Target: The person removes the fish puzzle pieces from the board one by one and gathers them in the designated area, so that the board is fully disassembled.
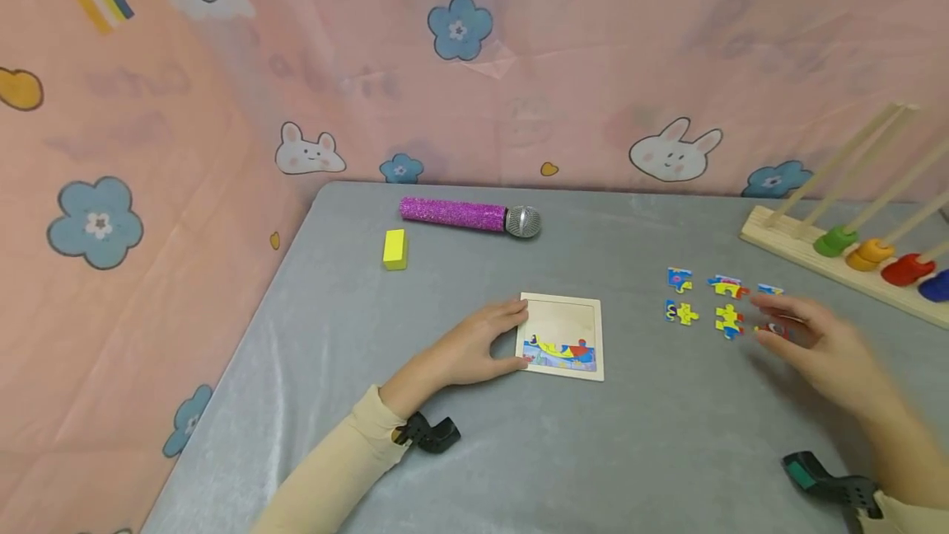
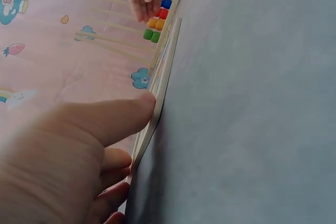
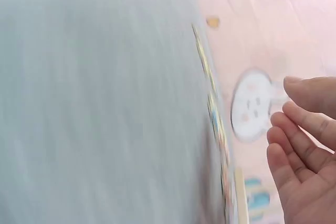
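Observation:
A square wooden puzzle tray (image 1: 559,316) lies on the grey table, its lower part filled with a colourful strip of picture pieces. The left hand (image 1: 474,344) holds the tray's left edge between thumb and fingers; in the left wrist view its thumb (image 2: 123,116) rests on the rim. To the right, loose puzzle pieces (image 1: 729,321) lie in two rows. Over the rightmost pieces hovers the right hand (image 1: 838,357), fingers relaxed and apart, partly covering a red piece (image 1: 774,330). The right wrist view shows this hand (image 3: 310,150) with nothing between thumb and fingers.
A purple glittery microphone (image 1: 460,215) lies near the back edge, with a yellow block (image 1: 395,250) at its lower left. At the far right stands a wooden rack (image 1: 830,258) with upright rods and coloured rings. A pink patterned cloth (image 1: 519,105) hangs behind the table.

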A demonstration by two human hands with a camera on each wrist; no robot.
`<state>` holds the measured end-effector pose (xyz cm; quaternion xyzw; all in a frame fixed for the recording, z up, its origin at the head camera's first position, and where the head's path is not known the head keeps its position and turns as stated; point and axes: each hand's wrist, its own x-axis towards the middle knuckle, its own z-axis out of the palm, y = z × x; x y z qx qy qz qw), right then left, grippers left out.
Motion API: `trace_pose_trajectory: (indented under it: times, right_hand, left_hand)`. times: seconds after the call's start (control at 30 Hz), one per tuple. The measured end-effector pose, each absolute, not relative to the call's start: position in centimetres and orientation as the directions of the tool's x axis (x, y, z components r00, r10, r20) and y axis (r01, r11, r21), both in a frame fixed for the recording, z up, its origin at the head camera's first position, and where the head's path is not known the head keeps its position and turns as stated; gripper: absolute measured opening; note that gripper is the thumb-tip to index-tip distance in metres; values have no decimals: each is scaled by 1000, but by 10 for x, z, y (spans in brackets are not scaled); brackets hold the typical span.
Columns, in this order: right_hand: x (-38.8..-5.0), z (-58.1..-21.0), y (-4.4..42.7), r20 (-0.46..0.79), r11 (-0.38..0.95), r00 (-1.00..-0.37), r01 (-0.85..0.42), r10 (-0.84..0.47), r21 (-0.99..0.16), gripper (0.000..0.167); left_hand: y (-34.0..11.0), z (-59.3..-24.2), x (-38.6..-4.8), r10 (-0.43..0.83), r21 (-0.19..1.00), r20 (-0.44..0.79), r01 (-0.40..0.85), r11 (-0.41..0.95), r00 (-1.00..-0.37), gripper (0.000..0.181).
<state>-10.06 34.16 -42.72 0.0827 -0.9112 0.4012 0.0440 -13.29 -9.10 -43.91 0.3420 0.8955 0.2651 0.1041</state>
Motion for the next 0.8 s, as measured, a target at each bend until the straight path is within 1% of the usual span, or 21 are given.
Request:
trace_pose_trajectory:
  times: [0.13, 0.27, 0.37, 0.63, 0.8]
  right_hand:
    - [-98, -415, 314, 159, 612, -968, -245, -193, -752, 45]
    - [-100, -408, 279, 219, 508, -933, -341, -285, -791, 42]
    - [-103, -407, 251, 229, 457, -914, -369, -334, -809, 41]
    - [-111, -408, 184, 116, 456, -885, -340, -450, -823, 40]
    - [-112, -412, 157, 93, 427, -856, -345, -508, -836, 40]
  left_hand:
    - [-95, -441, -125, 673, 536, 25, 579, 615, -739, 62]
    - [-96, -442, -120, 674, 546, 67, 592, 592, -736, 58]
    - [-97, -442, -119, 666, 560, 81, 587, 585, -742, 58]
    - [-98, -445, -120, 657, 573, 71, 570, 589, -751, 58]
    - [-98, -445, -121, 659, 584, 65, 564, 584, -749, 58]
